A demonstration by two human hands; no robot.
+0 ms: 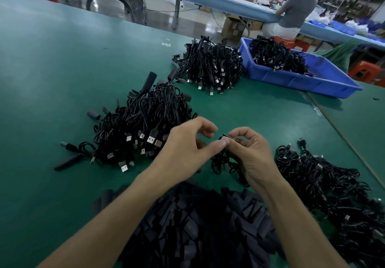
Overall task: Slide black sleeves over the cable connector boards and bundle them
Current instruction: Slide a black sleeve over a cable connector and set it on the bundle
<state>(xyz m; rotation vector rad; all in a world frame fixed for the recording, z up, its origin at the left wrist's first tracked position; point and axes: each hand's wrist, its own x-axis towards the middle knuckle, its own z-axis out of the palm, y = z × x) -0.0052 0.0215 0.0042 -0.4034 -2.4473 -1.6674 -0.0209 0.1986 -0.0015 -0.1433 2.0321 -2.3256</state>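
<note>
Looking down from the worker's head, the right hand [252, 155] has its grip clamped on a small connector board [228, 139]. The board is pinched between thumb and fingertips just above the green tabletop [52, 80], and its cable [224, 164] hangs in a tangle below the palm. The left hand [187, 147] sits right against the other, thumb tip touching the right thumb, fingers curled over. I cannot tell whether that grip has a sleeve in it, as nothing black shows plainly between its fingers. The board's end looks bare, so I judge this one is not yet sleeved.

Nearest the worker lies a big heap of black sleeves [198, 226]. To the right sprawls a pile of loose cables [323, 184], which I take to be the stock waiting. On the left, a mound of cables [141, 126] with sleeves poking out looks like finished work. A second mound [210, 68] lies farther back beside a blue bin [302, 80] that holds more cables. A fair share seems done, though the waiting pile and the sleeve heap say plenty is left.
</note>
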